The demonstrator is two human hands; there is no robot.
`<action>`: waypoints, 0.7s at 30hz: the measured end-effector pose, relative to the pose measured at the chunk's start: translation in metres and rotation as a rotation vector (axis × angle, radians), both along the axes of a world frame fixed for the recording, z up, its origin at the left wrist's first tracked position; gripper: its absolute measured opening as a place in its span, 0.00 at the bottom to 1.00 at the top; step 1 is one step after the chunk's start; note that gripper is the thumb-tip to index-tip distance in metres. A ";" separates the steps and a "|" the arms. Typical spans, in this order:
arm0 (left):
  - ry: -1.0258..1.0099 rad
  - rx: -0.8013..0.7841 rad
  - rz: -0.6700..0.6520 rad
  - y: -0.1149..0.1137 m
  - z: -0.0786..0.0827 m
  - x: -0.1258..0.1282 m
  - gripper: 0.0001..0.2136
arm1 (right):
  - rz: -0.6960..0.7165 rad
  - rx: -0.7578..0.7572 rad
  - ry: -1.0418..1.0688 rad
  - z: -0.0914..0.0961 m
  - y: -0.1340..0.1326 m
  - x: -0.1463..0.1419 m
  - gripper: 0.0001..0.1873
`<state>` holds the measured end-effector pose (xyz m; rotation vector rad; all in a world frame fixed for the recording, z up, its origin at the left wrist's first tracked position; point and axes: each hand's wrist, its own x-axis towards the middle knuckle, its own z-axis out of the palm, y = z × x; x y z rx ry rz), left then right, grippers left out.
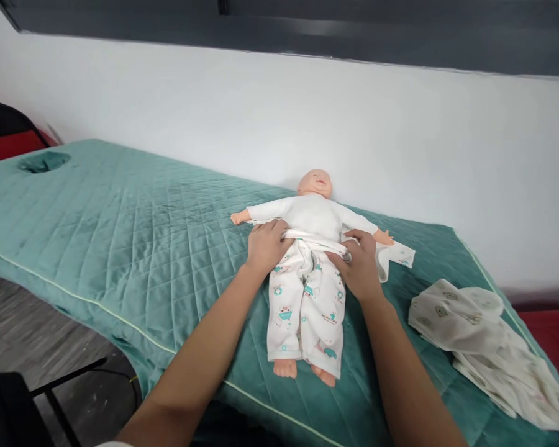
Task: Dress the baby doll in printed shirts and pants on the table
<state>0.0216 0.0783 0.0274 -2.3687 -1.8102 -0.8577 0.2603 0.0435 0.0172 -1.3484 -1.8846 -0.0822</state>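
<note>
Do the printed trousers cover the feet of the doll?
No, both bare feet stick out below the hems of the printed trousers.

The trousers (284,304) are white with teal and red pictures, the shirt (311,214) plain white, the bed cover (168,230) teal green with diamond quilting and pale yellow edging (97,303), the clothes pile (489,360) cream with faint brownish prints.

Left grip (267,245) and right grip (362,264) hold trousers (317,289) on a doll (313,184)
</note>
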 end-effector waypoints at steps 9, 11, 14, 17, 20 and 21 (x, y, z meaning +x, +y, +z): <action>-0.037 -0.063 0.150 -0.017 -0.009 -0.006 0.08 | -0.081 -0.162 0.014 -0.003 -0.025 0.008 0.26; -0.087 -0.073 0.163 -0.019 -0.012 -0.006 0.07 | -0.086 -0.251 0.040 -0.002 -0.026 0.007 0.28; -0.215 -0.060 0.149 -0.026 -0.018 -0.006 0.06 | -0.111 -0.373 0.082 -0.001 -0.025 0.007 0.29; -0.422 -0.027 0.075 -0.037 -0.025 -0.005 0.05 | -0.097 -0.457 0.129 0.002 -0.025 0.007 0.28; -0.630 0.003 0.023 -0.045 -0.027 0.000 0.07 | 0.029 -0.545 0.188 0.002 -0.027 0.007 0.22; -0.678 0.007 0.019 -0.046 -0.026 0.003 0.07 | 0.070 -0.577 0.225 0.001 -0.027 0.008 0.21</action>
